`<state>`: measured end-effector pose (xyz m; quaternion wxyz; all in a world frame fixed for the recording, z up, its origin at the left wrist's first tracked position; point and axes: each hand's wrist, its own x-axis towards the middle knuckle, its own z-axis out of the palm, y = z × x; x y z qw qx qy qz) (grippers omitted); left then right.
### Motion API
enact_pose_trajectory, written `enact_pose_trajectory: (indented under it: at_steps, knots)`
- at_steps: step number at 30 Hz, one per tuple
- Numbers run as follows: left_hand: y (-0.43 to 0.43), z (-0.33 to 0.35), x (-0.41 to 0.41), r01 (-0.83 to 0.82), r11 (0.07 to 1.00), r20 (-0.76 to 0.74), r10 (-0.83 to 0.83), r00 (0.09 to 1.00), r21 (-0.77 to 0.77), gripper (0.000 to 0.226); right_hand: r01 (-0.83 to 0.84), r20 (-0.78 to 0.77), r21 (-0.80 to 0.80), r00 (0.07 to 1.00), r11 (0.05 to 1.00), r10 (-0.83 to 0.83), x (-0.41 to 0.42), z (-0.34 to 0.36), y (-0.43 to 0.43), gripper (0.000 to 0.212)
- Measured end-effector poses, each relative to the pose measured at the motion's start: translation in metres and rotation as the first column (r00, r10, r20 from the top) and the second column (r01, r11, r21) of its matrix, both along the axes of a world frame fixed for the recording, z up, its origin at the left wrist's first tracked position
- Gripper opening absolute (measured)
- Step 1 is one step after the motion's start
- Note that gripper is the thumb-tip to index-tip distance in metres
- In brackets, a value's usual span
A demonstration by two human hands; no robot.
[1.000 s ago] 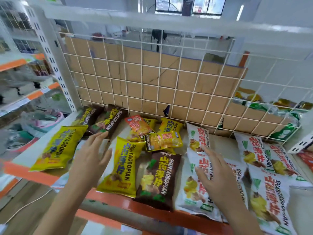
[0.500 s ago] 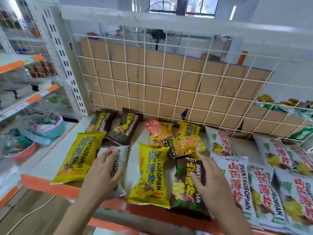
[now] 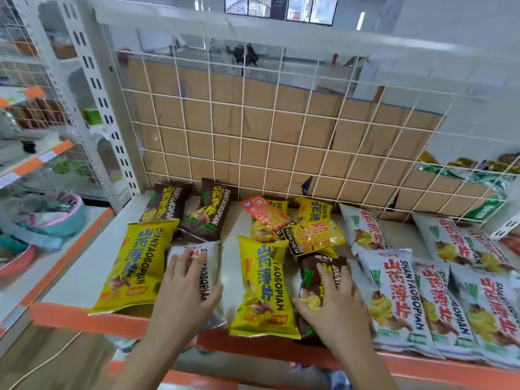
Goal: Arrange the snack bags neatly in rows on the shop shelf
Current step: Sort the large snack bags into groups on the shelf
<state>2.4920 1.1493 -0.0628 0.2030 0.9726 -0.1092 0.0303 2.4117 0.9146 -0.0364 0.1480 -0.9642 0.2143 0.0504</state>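
Finding: left hand (image 3: 188,285) lies flat, fingers straight and spread, on the white bag (image 3: 211,253) just left of the yellow bag (image 3: 263,285); right hand (image 3: 332,299) presses down, fingers likewise spread and gripping nothing, on the brown bag (image 3: 309,274) touching the yellow bag's right side. Both bags lie long axis front to back, directly under the palms, near ends at the shelf lip (image 3: 70,316). Judgement: the brown pair (image 3: 208,212) sits behind and left of the yellow bag, nearer the left hand, so the brown bag would have to travel back and across from the right hand
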Motion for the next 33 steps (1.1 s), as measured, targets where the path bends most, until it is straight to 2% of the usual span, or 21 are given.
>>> enact_pose_trajectory:
  at_steps: [5, 8, 13, 17, 33]
  knots:
    - [-0.002, 0.004, -0.004, -0.055, 0.997, -0.002, 0.055, 0.998, -0.061, 0.092, 0.046, -0.019, 0.011, 0.999, 0.999, -0.046, 0.001, 0.003, 0.002, 0.082]
    - [-0.004, 0.005, -0.008, -0.059, 0.996, -0.006, 0.059, 0.998, -0.064, 0.093, 0.067, -0.018, 0.032, 0.998, 0.997, -0.066, -0.001, 0.006, 0.0, 0.079]
    - [-0.007, 0.013, -0.009, -0.058, 0.997, -0.151, 0.064, 0.986, 0.04, 0.093, 0.064, 0.007, 0.06, 0.998, 0.996, -0.065, -0.006, 0.007, -0.006, 0.076]
    - [-0.007, 0.012, -0.008, -0.053, 0.997, -0.176, 0.063, 0.982, 0.065, 0.085, 0.065, 0.04, 0.108, 0.997, 0.992, -0.069, -0.008, 0.008, -0.009, 0.074]
    - [-0.003, 0.012, -0.023, -0.032, 0.994, 0.048, 0.036, 0.998, -0.1, 0.069, 0.101, 0.173, 0.181, 0.976, 0.978, -0.133, -0.041, 0.017, -0.015, 0.067]
